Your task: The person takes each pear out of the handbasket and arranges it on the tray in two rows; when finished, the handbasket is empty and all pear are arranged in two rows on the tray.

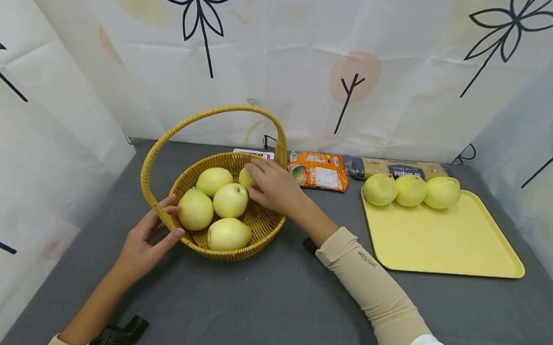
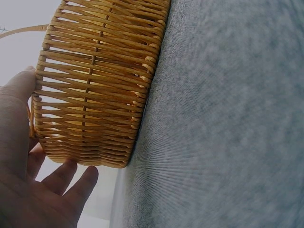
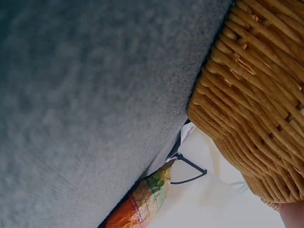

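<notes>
A yellow wicker basket (image 1: 266, 234) with a tall arched handle holds several pale green pears (image 1: 230, 200). My left hand (image 1: 148, 244) grips its left rim near the foot of the handle. In the left wrist view, that hand's thumb lies at the rim and some fingers (image 2: 81, 190) spread along the woven outer wall. My right hand (image 1: 275, 188) reaches over the right rim, fingers bent over a pear (image 1: 247, 178) at the back of the basket. It hides much of that pear. The right wrist view shows mainly the basket's outside wall (image 3: 256, 95).
On the right lies a yellow tray (image 1: 446, 244) with three pears (image 1: 410, 190) along its back edge. Behind are an orange packet (image 1: 319, 172) and a long tan-and-blue package (image 1: 399, 167). A patterned white curtain (image 1: 285, 89) encloses the grey table (image 1: 260, 307).
</notes>
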The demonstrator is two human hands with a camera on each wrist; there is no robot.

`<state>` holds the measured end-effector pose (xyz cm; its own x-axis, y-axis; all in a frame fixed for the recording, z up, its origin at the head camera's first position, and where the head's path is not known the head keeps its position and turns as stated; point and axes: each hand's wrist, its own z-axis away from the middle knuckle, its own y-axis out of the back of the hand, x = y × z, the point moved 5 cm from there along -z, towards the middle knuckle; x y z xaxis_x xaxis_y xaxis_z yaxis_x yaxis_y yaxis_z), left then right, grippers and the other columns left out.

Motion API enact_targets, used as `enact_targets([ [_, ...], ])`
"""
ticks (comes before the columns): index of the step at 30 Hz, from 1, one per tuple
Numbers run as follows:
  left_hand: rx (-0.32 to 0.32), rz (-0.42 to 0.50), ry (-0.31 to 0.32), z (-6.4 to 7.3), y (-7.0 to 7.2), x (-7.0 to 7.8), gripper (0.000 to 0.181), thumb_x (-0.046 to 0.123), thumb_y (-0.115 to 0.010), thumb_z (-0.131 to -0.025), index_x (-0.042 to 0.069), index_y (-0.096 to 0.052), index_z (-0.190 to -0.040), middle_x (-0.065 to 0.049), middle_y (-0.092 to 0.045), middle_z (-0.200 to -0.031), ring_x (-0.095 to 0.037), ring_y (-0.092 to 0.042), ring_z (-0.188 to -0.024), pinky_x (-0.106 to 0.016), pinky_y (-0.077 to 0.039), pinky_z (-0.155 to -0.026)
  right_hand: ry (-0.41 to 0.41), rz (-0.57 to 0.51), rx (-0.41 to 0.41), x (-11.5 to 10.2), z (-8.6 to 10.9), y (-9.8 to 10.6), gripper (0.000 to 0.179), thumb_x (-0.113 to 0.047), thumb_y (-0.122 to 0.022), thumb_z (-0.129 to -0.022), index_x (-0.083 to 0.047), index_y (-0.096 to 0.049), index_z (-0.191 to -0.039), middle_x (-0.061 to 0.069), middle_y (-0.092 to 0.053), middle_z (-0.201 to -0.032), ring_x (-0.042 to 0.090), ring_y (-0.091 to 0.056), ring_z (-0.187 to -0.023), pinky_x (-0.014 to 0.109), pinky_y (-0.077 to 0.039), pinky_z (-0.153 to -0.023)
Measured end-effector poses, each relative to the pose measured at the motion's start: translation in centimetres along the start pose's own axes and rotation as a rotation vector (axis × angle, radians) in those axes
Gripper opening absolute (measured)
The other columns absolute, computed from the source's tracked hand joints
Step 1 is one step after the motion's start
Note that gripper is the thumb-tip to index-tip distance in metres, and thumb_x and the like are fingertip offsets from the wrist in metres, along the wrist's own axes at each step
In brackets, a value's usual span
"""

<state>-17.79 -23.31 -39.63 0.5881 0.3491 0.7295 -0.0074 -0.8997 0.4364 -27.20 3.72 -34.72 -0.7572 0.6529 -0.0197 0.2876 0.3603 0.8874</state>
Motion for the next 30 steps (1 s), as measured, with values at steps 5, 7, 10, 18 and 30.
enact_targets([
  [5,-0.007,0.002,0.007,-0.1,-0.2,0.1,0.054,-0.016,-0.070,-0.083,-0.002,-0.058,-0.134,-0.018,-0.041,-0.153,-0.019,-0.041,-0.140,-0.015,-0.043,-0.098,-0.074,0.032,-0.207,0.3,0.0,-0.9,0.073,-0.026,-0.073,-0.093,-0.002,-0.039,-0.153,0.019,-0.046,-0.149,0.037,-0.044,-0.136,0.044,-0.037,-0.113],
  [7,-0.006,0.005,0.002,-0.1,-0.3,0.1,0.053,-0.016,-0.070,-0.083,-0.003,-0.058,-0.134,-0.019,-0.041,-0.153,-0.020,-0.041,-0.140,-0.015,-0.043,-0.099,-0.080,0.035,-0.230,0.3,0.0,-1.0,0.081,-0.024,-0.077,-0.091,-0.004,-0.032,-0.156,0.018,-0.045,-0.150,0.036,-0.044,-0.136,0.044,-0.037,-0.112],
  [10,-0.005,0.005,-0.003,-0.2,-0.3,0.2,0.052,-0.015,-0.070,-0.084,-0.004,-0.058,-0.134,-0.020,-0.041,-0.153,-0.020,-0.042,-0.140,-0.015,-0.043,-0.099,-0.088,0.012,-0.190,0.3,0.0,-0.8,0.084,-0.020,-0.079,-0.089,-0.003,-0.031,-0.156,0.018,-0.050,-0.145,0.035,-0.047,-0.132,0.043,-0.040,-0.109],
  [18,-0.004,0.000,-0.009,-0.3,-0.2,0.1,0.054,-0.016,-0.070,-0.082,-0.004,-0.057,-0.134,-0.021,-0.041,-0.152,-0.020,-0.042,-0.139,-0.015,-0.044,-0.098,-0.077,-0.049,0.026,0.5,0.1,0.0,0.057,-0.014,-0.081,-0.085,-0.001,-0.051,-0.133,0.017,-0.056,-0.137,0.032,-0.051,-0.123,0.041,-0.047,-0.100],
  [30,-0.010,0.007,0.026,0.1,0.0,-0.4,0.051,-0.013,-0.068,-0.085,-0.005,-0.057,-0.134,-0.017,-0.041,-0.154,-0.029,-0.042,-0.139,-0.019,-0.045,-0.099,-0.070,-0.357,0.236,0.0,1.2,1.4,0.066,-0.016,-0.083,-0.083,0.001,-0.050,-0.137,0.019,-0.051,-0.140,0.030,-0.048,-0.129,0.039,-0.043,-0.105],
])
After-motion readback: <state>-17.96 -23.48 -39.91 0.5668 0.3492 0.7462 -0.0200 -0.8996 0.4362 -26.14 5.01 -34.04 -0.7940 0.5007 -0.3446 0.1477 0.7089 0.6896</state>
